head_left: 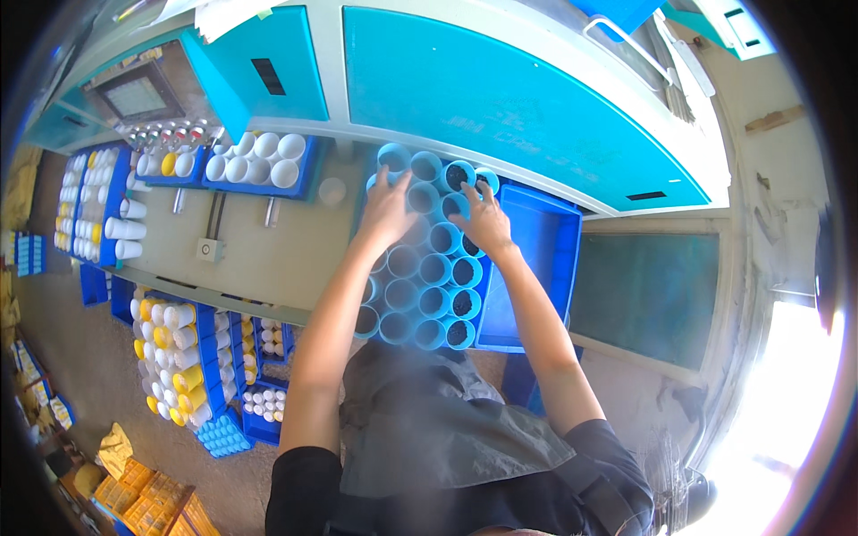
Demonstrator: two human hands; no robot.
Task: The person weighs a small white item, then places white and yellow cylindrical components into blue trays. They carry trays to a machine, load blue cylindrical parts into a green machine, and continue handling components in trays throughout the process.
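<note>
On the grey bench beside the blue tray [545, 234], the left hand [386, 210] and right hand [483, 219] rest spread-fingered atop packed blue tubes [420, 268], gripping none; a careless push might topple the filled ones

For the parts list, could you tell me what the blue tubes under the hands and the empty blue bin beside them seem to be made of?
Blue tubes: probably moulded plastic, with uniform colour, thin walls and a faint sheen. Blue bin: likely plastic too, with a smooth matte inside and rounded corners. Neither can be confirmed by look alone.
</note>
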